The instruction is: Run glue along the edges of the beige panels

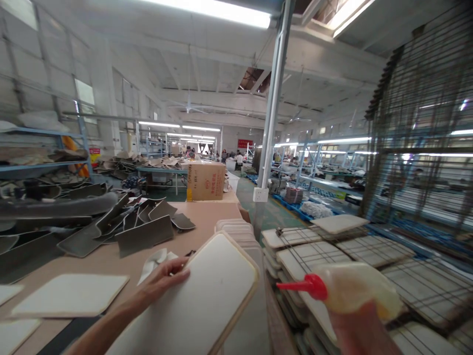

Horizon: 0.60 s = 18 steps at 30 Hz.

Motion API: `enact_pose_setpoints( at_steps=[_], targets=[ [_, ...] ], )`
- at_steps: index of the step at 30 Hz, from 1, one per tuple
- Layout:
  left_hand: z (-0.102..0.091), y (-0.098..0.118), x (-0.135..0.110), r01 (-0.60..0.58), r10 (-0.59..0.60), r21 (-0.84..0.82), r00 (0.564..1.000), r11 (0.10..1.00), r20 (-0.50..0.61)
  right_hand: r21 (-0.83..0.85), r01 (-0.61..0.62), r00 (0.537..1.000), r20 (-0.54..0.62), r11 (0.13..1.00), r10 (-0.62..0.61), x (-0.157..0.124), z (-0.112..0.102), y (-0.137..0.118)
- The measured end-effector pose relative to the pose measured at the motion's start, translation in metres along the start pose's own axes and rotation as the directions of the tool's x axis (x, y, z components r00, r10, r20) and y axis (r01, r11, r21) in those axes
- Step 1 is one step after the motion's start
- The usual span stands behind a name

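Observation:
My left hand (pixel 168 277) grips the left edge of a white panel (pixel 218 291) with rounded corners, thumb on its face. The panel is tilted up, and a yellowish band runs along its edge. In my right hand (pixel 360 323) is a squeeze bottle (pixel 364 286) of yellowish liquid, lying sideways with its red nozzle (pixel 301 285) pointing left. The nozzle is apart from the panel, to its right. Behind the held panel a stack of similar panels (pixel 236 228) stands on the table. A crumpled white cloth or paper (pixel 155 261) lies by my left hand.
Dark grey curved pieces (pixel 146 236) are heaped on the pinkish table (pixel 181 209) at left. More white panels (pixel 70 294) lie front left. On the right, wire racks (pixel 369 249) hold panels in layers. A cardboard box (pixel 206 181) and a metal post (pixel 272 108) stand ahead.

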<state>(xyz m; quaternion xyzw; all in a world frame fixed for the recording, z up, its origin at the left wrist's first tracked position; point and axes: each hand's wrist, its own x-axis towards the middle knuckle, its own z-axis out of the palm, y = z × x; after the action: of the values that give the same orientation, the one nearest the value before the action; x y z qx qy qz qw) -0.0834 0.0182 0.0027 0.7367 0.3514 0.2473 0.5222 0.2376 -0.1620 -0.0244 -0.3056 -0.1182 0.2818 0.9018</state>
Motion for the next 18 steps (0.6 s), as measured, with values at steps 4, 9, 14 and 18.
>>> enact_pose_setpoints(
  at_steps=[4,9,14,18],
  targets=[
    [-0.004,0.005,-0.006,-0.102,0.091,0.094,0.989,0.99,0.113,-0.028,0.055,0.988,0.148,0.998,-0.05,0.017,0.001,-0.01],
    [-0.007,0.016,-0.015,-0.102,0.068,0.174,0.979,0.979,0.194,-0.115,0.053,0.958,0.287,0.992,-0.018,0.035,-0.005,-0.008],
    [-0.008,0.022,-0.022,-0.091,0.047,0.192,0.973,0.977,0.226,-0.174,0.022,0.924,0.379,0.984,0.046,0.032,-0.003,-0.009],
    [-0.009,0.024,-0.025,-0.068,0.024,0.17,0.968,0.983,0.249,-0.194,0.015,0.945,0.325,0.981,0.05,0.025,0.002,-0.014]
  ],
)
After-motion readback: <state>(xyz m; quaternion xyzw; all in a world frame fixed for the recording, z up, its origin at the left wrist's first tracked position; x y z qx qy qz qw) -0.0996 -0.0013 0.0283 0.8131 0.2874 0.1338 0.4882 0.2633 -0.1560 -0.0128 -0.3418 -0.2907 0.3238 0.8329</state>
